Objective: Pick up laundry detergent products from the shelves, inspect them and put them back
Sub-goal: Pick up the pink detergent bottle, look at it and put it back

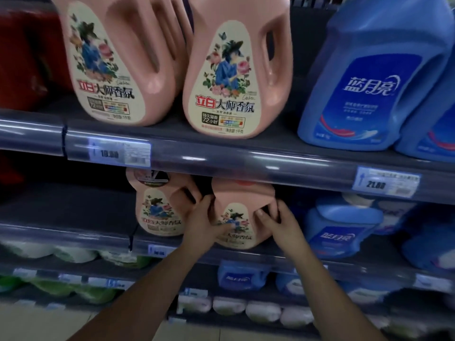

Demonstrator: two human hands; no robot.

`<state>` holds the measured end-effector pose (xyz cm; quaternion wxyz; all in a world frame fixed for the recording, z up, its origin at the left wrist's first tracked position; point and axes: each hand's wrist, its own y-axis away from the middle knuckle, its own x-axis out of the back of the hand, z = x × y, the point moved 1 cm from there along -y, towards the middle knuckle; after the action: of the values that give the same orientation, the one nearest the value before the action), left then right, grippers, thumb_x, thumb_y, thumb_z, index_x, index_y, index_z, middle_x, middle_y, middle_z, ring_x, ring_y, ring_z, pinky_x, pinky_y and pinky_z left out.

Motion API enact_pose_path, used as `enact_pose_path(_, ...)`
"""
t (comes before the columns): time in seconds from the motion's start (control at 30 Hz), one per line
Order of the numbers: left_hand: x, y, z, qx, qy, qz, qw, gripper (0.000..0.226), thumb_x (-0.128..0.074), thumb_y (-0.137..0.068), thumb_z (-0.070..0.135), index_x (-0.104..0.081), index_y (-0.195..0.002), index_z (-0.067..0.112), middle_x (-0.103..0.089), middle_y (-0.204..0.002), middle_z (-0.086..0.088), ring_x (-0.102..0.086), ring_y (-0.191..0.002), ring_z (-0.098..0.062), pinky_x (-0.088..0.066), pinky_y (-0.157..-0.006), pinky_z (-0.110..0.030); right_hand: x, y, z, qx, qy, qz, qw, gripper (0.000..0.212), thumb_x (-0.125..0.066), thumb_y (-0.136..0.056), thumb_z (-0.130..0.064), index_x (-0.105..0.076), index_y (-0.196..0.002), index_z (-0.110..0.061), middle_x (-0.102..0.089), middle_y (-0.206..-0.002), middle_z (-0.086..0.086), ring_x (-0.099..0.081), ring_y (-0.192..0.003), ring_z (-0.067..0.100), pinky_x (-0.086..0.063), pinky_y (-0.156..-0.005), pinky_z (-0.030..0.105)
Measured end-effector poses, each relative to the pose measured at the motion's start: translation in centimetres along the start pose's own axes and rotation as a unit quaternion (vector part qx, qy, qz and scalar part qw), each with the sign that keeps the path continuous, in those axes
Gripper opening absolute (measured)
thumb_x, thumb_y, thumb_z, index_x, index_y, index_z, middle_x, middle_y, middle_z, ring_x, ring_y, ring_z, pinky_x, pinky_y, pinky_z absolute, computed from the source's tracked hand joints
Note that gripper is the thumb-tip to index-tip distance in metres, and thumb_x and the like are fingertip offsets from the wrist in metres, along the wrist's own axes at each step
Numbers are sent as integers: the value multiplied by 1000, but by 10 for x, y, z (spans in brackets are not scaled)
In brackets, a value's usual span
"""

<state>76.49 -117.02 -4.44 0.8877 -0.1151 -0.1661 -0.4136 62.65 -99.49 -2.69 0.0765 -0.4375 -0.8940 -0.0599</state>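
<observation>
Your left hand and right hand both grip the pink detergent bottle at the shelf edge. Pickup or put-back, can't tell. Next move needs clearance under the upper shelf.

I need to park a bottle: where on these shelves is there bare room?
Widest bare patch: the second shelf, left of the standing pink jug. A narrower strip on the upper shelf lies between the right pink jug and the blue jug. It is crowded around the held pink jug, flanked by the left hand and right hand.
</observation>
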Motion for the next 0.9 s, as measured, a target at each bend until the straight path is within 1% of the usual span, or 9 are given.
enact_pose_path(0.07, 2, 0, -1, -7, 10, -2, 1000, 75, -98, -64, 24, -52, -123, 33, -72, -120, 14, -67, -108, -1, -51, -82, -9, 2, 6, -3, 2, 5, -8, 1000, 20, -75, -95, -22, -67, -113, -28, -79, -106, -15, -71, -97, -7, -54, -77, 12)
enact_pose_path(0.2, 9, -3, 0, -3, 11, -38, 999, 98, -101, -54, 29, -42, -133, 32, -66, -130, 10, -62, -122, -16, -55, -100, -42, 6, 15, -6, 3, 8, -12, 1000, 23, -76, -93, -13, -68, -114, -17, -79, -108, -4, -71, -99, 2, -57, -80, 17)
enact_pose_path(0.3, 14, -4, 6, -7, -5, -52, 999, 105, -99, -48, 34, -38, -134, 33, -64, -133, 4, -60, -125, -23, -54, -102, -53, 9, 23, -9, 3, -3, -15, 1000, 31, -78, -91, -6, -64, -118, 0, -73, -119, 23, -67, -105, 19, -56, -96, 46)
enact_pose_path(0.4, 17, 3, 9, -31, 1, -59, 998, 106, -100, -45, 30, -44, -132, 51, -66, -131, 8, -62, -123, -19, -55, -100, -53, 12, 33, -10, 7, -4, -30, 1000, 41, -83, -84, -6, -66, -121, -2, -73, -120, 26, -71, -108, 28, -55, -100, 53)
enact_pose_path(0.47, 20, 7, 10, -55, 16, -71, 996, 103, -100, -41, 31, -50, -127, 58, -69, -128, 10, -65, -120, -14, -58, -99, -52, 14, 40, -10, 17, 10, -36, 999, 46, -85, -75, -13, -68, -117, -6, -78, -111, 15, -74, -102, 26, -62, -91, 41)
enact_pose_path(0.63, 26, 21, 10, -60, 43, -72, 995, 101, -104, -42, 16, -60, -133, 19, -69, -129, -5, -66, -120, -23, -56, -99, -53, 10, 56, -14, 37, 39, -52, 997, 34, -90, -70, -5, -70, -99, -4, -72, -84, -6, -65, -82, 6, -54, -77, 27)
enact_pose_path(0.7, 31, 29, 20, -70, 62, -74, 993, 102, -104, -43, 17, -59, -134, 23, -69, -129, -3, -66, -120, -21, -58, -98, -52, 13, 68, -26, 50, 23, -44, 998, 42, -90, -65, -16, -71, -102, -6, -76, -88, 1, -70, -86, 12, -61, -80, 34)
enact_pose_path(0.77, 36, 41, 33, -82, 58, -92, 991, 100, -103, -44, 26, -58, -133, 38, -68, -131, 1, -65, -122, -18, -58, -97, -48, 19, 82, -39, 56, -1, -32, 998, 55, -85, -63, -27, -71, -112, -5, -76, -106, 19, -74, -100, 33, -63, -89, 53)
enact_pose_path(0.9, 34, 87, 53, -29, 94, -121, 988, 82, -98, -45, 41, -60, -116, 56, -75, -119, 19, -70, -110, -1, -62, -89, -32, 32, 114, -50, 76, -38, -7, 996, 50, -90, -69, -30, -73, -109, -6, -74, -110, 27, -68, -108, 46, -56, -92, 61)
